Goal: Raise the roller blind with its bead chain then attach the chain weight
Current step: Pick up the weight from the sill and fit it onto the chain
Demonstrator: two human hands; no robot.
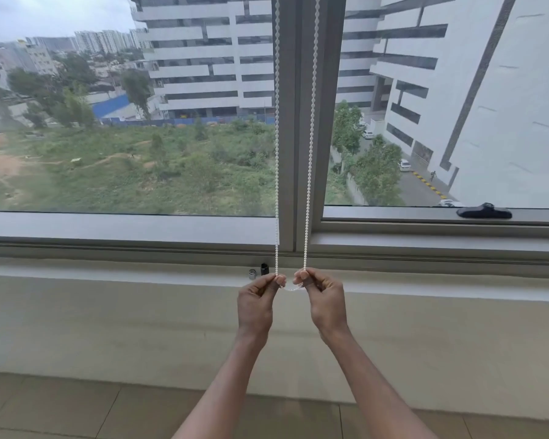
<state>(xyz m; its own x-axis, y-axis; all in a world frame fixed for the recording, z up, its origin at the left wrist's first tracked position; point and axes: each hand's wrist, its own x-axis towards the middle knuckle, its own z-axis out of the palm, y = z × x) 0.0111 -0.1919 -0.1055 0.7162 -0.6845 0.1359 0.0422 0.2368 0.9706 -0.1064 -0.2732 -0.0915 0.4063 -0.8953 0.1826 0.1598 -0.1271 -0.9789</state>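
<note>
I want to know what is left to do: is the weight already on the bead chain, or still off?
Off. The chain's bottom loop hangs bare between both hands; two small parts stand on the sill.

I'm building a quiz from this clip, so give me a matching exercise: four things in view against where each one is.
Things:
1. white bead chain
2. black window handle
3. small black cylinder
4. small silver cylinder

Places:
A. on the right window's lower frame
B. on the sill, nearest the left hand
C. pinched by both hands, the right hand too
D. on the sill, leftmost of the pair

Pairs: 1-C, 2-A, 3-B, 4-D
</note>
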